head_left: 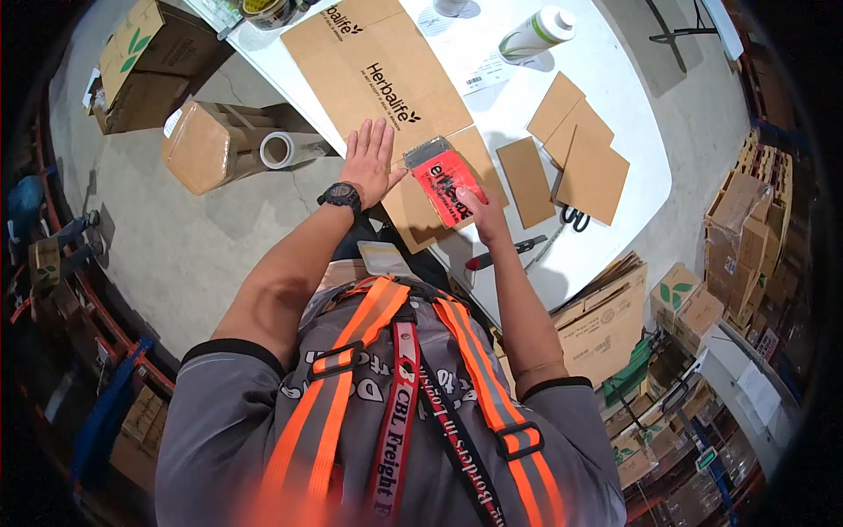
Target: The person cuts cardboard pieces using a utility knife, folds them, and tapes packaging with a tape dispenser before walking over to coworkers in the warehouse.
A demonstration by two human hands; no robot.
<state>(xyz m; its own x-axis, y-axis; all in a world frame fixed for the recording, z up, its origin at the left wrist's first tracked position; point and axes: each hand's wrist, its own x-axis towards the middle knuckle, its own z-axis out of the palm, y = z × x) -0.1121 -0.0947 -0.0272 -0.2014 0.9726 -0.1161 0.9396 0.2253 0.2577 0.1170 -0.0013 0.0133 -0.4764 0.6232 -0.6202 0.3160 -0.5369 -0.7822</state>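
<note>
A flattened cardboard box (351, 66) printed "Herbalife" lies on the white table (628, 123). My left hand (371, 164) presses on its near left edge, fingers spread and holding nothing. My right hand (485, 213) grips a red block-shaped item (442, 186) with black lettering and a grey far end. The item is over the near part of the cardboard. Right of it lies a narrow cardboard piece (525, 183), and several more cardboard pieces (594, 180) overlap beyond. A red and black cutter (505, 253) is near my right wrist.
Black-handled scissors (575, 218) lie by the cardboard pieces. A white bottle (537, 35) and papers (479, 75) are at the far side. Cartons (206, 149) stand on the floor at left. Folded cardboard (606, 325) leans at the near right.
</note>
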